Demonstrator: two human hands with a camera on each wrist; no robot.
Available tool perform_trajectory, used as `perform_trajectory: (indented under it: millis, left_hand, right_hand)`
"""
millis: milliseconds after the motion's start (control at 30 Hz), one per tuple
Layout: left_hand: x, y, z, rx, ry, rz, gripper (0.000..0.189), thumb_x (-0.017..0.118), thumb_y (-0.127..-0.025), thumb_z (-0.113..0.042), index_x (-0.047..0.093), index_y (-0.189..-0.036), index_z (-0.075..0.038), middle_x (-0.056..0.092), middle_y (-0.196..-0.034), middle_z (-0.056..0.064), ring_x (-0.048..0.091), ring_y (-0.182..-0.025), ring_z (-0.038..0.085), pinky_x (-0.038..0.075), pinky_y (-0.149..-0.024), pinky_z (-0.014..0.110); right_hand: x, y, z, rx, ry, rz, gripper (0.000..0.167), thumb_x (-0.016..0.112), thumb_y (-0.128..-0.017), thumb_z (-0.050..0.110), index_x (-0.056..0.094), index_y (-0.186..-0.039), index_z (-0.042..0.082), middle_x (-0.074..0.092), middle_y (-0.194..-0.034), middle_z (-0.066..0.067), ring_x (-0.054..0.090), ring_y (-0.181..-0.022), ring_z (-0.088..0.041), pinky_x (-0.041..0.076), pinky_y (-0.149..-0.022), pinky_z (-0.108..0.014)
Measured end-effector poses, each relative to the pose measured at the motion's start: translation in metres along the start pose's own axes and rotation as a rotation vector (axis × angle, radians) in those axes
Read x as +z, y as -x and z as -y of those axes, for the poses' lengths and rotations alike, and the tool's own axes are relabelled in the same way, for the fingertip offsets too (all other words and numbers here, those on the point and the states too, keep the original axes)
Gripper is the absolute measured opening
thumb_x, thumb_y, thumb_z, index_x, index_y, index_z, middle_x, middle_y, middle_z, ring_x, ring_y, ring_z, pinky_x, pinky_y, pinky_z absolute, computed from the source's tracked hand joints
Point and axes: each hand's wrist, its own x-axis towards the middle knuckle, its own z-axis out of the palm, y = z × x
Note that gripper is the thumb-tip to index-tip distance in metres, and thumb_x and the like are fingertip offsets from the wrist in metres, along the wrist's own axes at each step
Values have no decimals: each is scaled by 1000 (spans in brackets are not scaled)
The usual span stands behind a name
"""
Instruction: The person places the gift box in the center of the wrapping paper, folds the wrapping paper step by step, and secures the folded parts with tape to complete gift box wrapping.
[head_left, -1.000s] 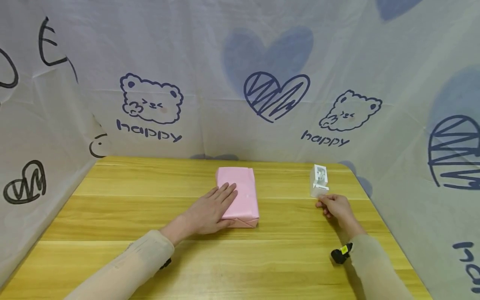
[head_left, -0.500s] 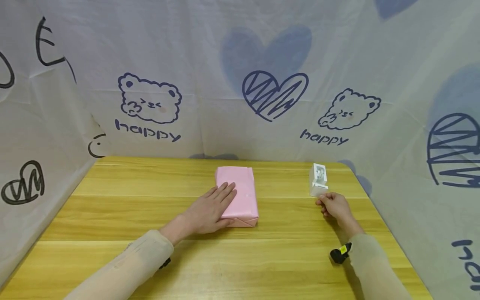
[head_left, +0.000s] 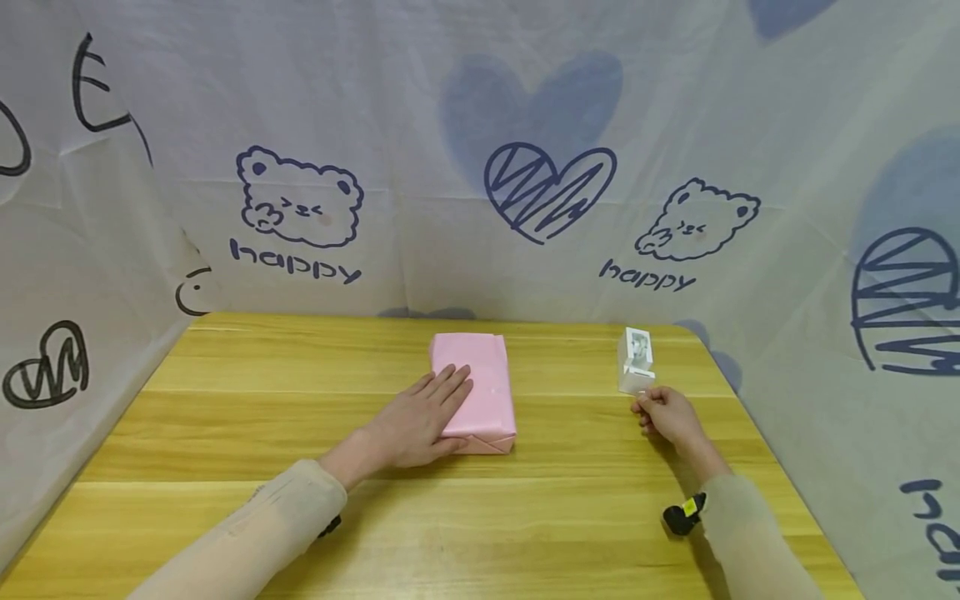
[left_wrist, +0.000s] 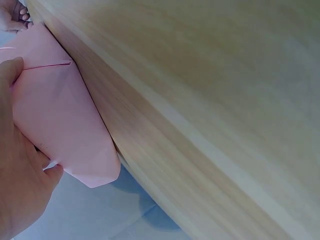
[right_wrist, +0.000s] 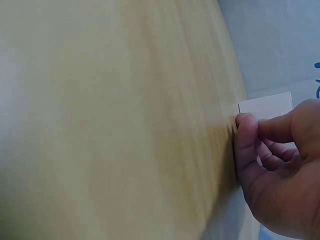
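A box wrapped in pink paper (head_left: 487, 392) lies flat on the table. My left hand (head_left: 422, 421) rests on its top with straight fingers, thumb at the near side. The left wrist view shows the folded paper end (left_wrist: 65, 120) beside that hand. To the right stands a small white tape dispenser (head_left: 636, 360) with a clear roll in it. Just in front of its near end, my right hand (head_left: 672, 417) pinches thumb against forefinger, seemingly on the tape's end, which is too clear and small to make out fully. In the right wrist view the dispenser's white side (right_wrist: 265, 106) shows behind the fingertips.
The wooden table (head_left: 300, 517) reaches back to a white cloth (head_left: 420, 167) with printed bears and hearts, which also hangs along both sides. A black wrist camera (head_left: 682, 515) is on the right forearm.
Almost nothing differs. The right hand has shifted very slightly at the dispenser's near end, and the left hand stays on the pink box.
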Motion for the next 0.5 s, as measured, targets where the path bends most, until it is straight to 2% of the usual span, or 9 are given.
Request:
perform_trajectory:
  millis: [133, 267, 500]
  left_hand:
    - [0, 1, 0, 5, 6, -2, 83, 51, -106, -53, 27, -161, 5, 19, -170, 23, 21, -157, 40, 24, -126, 53]
    - [0, 1, 0, 2, 10, -4, 84, 50, -106, -53, 27, -162, 5, 19, -170, 23, 20, -157, 40, 24, -126, 52]
    - [3, 0, 2, 1, 16, -4, 83, 50, -106, -53, 26, -162, 4, 18, -171, 22, 19, -157, 39, 24, -127, 52]
  right_hand:
    - [1, 7, -3, -18, -34, 8, 18, 48, -109, 5, 50, -113, -12, 71, -86, 0, 60, -68, -7, 56, -59, -21]
    - [5, 17, 0, -69, -43, 51, 23, 50, -109, 8, 52, -117, -13, 75, -94, -4, 64, -71, -7, 57, -62, -21]
    - [26, 38, 21, -176, -77, 106, 22, 56, -107, 9, 54, -119, -9, 75, -106, -12, 65, -75, -12, 59, -67, -26]
